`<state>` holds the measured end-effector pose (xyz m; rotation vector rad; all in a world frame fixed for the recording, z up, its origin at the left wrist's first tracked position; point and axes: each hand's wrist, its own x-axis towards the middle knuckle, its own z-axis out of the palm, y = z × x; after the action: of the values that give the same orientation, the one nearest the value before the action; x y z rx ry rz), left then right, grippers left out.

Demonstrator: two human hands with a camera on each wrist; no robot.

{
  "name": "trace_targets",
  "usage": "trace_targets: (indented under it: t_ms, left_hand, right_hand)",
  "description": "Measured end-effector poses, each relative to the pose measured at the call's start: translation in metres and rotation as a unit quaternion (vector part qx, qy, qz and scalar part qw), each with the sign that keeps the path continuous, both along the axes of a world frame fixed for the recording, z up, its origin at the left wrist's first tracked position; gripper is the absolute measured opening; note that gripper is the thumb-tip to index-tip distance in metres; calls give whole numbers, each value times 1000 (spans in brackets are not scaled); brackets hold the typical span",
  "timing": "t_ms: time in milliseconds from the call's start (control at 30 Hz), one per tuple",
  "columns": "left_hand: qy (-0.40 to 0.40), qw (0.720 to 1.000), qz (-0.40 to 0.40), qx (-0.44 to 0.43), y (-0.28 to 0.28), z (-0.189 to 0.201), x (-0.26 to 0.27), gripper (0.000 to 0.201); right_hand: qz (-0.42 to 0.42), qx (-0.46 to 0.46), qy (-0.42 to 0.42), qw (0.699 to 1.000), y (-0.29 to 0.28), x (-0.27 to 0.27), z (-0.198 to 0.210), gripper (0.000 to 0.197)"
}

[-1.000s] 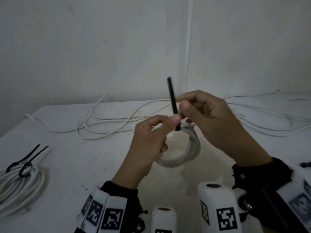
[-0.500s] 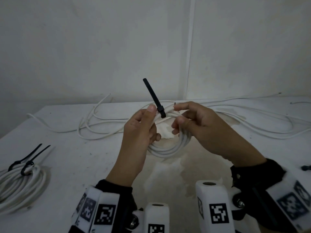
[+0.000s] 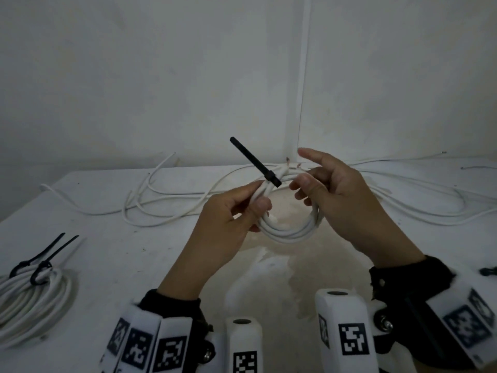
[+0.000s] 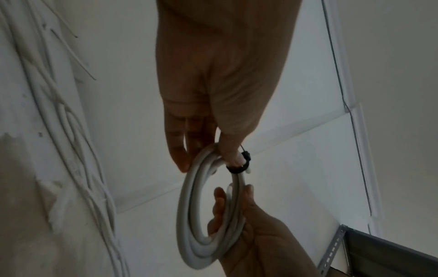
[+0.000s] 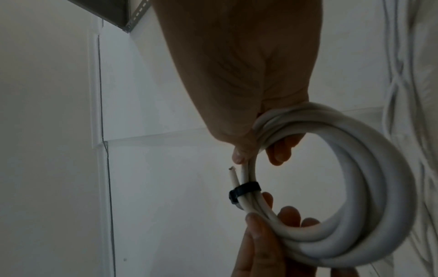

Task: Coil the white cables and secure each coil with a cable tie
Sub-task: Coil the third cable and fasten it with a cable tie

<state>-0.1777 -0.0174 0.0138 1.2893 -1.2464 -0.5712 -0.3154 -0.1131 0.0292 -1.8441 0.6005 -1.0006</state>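
- I'm seeing the left hand (image 3: pixel 228 224) pinching the white coil (image 3: pixel 290 232), held up between both hands above the table (image 3: pixel 107 238).
- The right hand (image 3: pixel 347 200) is gripping the coil's opposite side, index finger seemingly lifted.
- The black cable tie (image 3: pixel 258 165) is circling the strands just beyond the left thumb, its tail sticking up.
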Motion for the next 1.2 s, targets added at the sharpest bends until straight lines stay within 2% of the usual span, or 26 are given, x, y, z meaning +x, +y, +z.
trace_targets:
  t_ms: [133, 267, 467, 700, 967, 1100, 1200]
  left_hand:
    - [-33, 997, 63, -25, 0, 1, 5, 20]
    - [-43, 994, 93, -45, 0, 0, 10, 23]
    - [-138, 980, 136, -49, -2, -7, 8, 21]
    - [-100, 992, 74, -18, -1, -6, 1, 17]
    - [-78, 989, 121, -45, -1, -6, 13, 12]
    - [-86, 987, 132, -42, 7, -6, 12, 22]
    - [-98, 984, 145, -16, 20, -9, 10, 19]
  right_hand:
    - [13, 48, -22, 999, 3, 4, 0, 21]
    - [45, 89, -37, 994, 6, 6, -1, 26]
    - [8, 41, -50, 998, 10, 11, -3, 29]
    - [-23, 21, -51, 998, 6, 8, -4, 29]
    - [15, 36, -48, 998, 10, 12, -4, 28]
    - [23, 20, -8, 1000, 14, 12, -2, 32]
    - [41, 12, 34, 999, 22, 13, -1, 37]
